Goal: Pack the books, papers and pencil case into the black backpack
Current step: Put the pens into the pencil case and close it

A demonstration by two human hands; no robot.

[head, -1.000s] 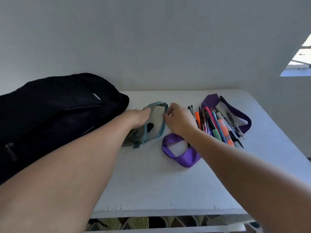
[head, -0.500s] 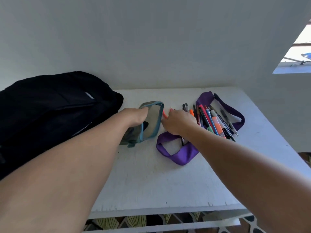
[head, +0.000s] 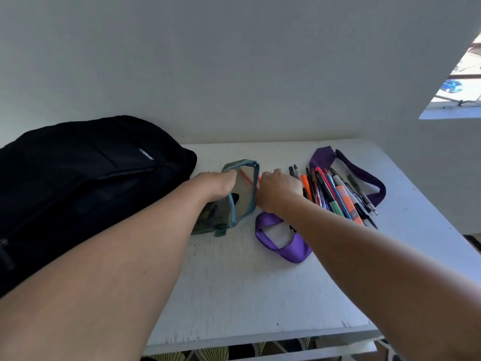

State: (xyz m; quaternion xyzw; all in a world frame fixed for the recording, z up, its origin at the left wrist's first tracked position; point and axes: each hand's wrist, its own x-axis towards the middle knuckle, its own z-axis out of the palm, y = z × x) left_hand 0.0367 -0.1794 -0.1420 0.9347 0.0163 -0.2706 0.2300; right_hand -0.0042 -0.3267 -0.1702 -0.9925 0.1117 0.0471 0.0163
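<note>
A see-through pencil case with teal edging (head: 243, 196) lies open on the white table (head: 247, 287), just right of the black backpack (head: 78, 183). My left hand (head: 216, 185) grips the case's left rim and holds its mouth open. My right hand (head: 278, 190) pinches a thin red-orange pen (head: 247, 178) whose front end pokes into the case mouth. Several pens and markers (head: 335, 195) lie fanned out to the right of that hand. No books or papers show.
A purple strap (head: 283, 243) loops across the table under my right forearm and runs behind the pens. A grey wall backs the table. The table's front edge is near me, with patterned floor below.
My right hand picked up a red-orange pen from the pile and carried it left into the case mouth. My left hand kept holding the case open.
</note>
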